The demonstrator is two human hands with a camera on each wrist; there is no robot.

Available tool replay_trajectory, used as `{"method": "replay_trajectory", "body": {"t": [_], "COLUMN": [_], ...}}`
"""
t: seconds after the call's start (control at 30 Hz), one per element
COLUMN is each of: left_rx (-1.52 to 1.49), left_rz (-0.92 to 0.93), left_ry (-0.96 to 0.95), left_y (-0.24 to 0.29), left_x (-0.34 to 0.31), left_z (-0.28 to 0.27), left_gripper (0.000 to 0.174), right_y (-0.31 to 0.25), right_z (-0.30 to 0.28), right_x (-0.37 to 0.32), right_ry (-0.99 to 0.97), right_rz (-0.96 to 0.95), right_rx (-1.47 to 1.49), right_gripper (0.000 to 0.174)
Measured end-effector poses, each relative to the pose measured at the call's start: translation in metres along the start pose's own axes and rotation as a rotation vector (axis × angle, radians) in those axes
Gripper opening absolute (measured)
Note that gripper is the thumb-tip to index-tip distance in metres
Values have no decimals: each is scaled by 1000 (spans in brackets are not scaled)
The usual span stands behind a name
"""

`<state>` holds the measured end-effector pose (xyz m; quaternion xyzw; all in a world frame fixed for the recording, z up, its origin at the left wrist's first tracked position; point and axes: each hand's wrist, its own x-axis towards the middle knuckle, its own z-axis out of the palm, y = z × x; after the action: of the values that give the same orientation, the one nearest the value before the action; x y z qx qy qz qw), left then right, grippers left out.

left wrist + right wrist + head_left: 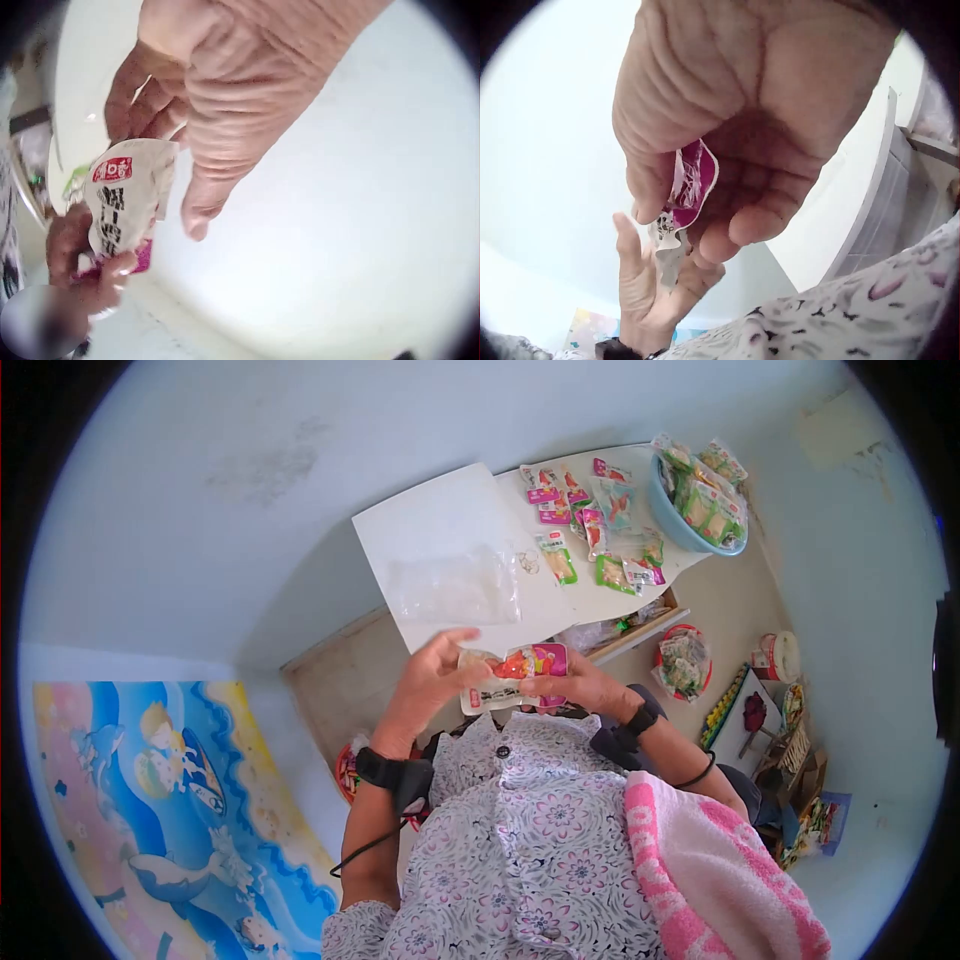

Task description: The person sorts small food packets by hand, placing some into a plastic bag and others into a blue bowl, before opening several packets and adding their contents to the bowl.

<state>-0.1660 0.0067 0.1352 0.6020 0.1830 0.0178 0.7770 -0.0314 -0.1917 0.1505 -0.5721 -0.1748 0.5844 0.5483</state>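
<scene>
A white and magenta snack packet (530, 661) with a red food picture is up in front of the chest, between the two hands. My right hand (592, 690) pinches its magenta end between thumb and fingers. In the right wrist view that packet's magenta end (703, 176) curves apart, with pale strands showing inside. At the other end is my left hand (430, 685), its fingers reaching behind the packet. The left thumb (206, 202) stands extended beside the packet, apart from it. Black lettering and a red logo mark the packet's white face (120, 191).
A flat clear plastic bag (455, 585) lies on the white table (430, 510). Several similar packets (595, 530) are scattered to its right, near a blue basin (665, 515) full of packets. Below the table edge, a drawer (640, 632) stands pulled out. A red-rimmed basket (685, 662) sits lower right.
</scene>
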Motion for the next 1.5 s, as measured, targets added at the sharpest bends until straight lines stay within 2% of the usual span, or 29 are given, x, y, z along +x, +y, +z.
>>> {"method": "replay_trajectory", "body": {"t": [0.03, 0.17, 0.27, 0.47, 0.57, 0.67, 0.77, 0.9, 1.0, 1.1, 1.13, 1.2, 1.33, 1.4, 1.5], "left_rx": [-57, -56, 2, -69, 8, 213, 223, 137, 35, 570, 715, 1006, 1243, 1295, 1199], "left_rz": [-73, -109, -62, -34, 18, 69, 69, -30, 18, 48, 54, 64, 49, 2, -88], "left_ry": [-75, 1, 35, 227, 256, 305, 328, 144, 202, 330, 330, 325, 307, 322, 255], "left_y": [0, -19, -17, -13, -25, -33, -45, -54, -51, -60, -60, -61, -85, -97, -109], "left_x": [-3, 5, 10, 21, 35, 51, 66, 87, 110, 139, 147, 163, 195, 206, 207], "left_z": [-2, -3, 0, 7, 7, 13, 19, 14, 20, 14, 15, 26, 40, 43, 36], "left_gripper": [43, 31, 27, 26, 25, 25, 24, 29, 32, 36, 37, 40, 42, 41, 33], "right_y": [0, -3, 3, 3, 7, 10, 25, 0, 10, 14, 14, 17, 41, 47, 44], "right_z": [0, -3, -10, -22, -19, -26, -44, -67, -95, -114, -116, -124, -142, -153, -160], "right_x": [2, 15, 29, 48, 56, 63, 74, 65, 66, 67, 69, 68, 76, 73, 69], "right_ry": [26, -20, 87, 64, 115, 162, 214, 131, 164, 369, 430, 493, 632, 635, 632], "right_rz": [-12, -40, -35, -134, -170, -112, -87, -61, -77, -76, -134, -128, -238, -183, -146], "right_rx": [25, -41, -107, -175, -31, 33, -64, -108, 19, 102, 165, 113, -39, -71, -69], "right_gripper": [43, 41, 35, 33, 31, 32, 33, 32, 32, 31, 31, 32, 35, 37, 38]}}
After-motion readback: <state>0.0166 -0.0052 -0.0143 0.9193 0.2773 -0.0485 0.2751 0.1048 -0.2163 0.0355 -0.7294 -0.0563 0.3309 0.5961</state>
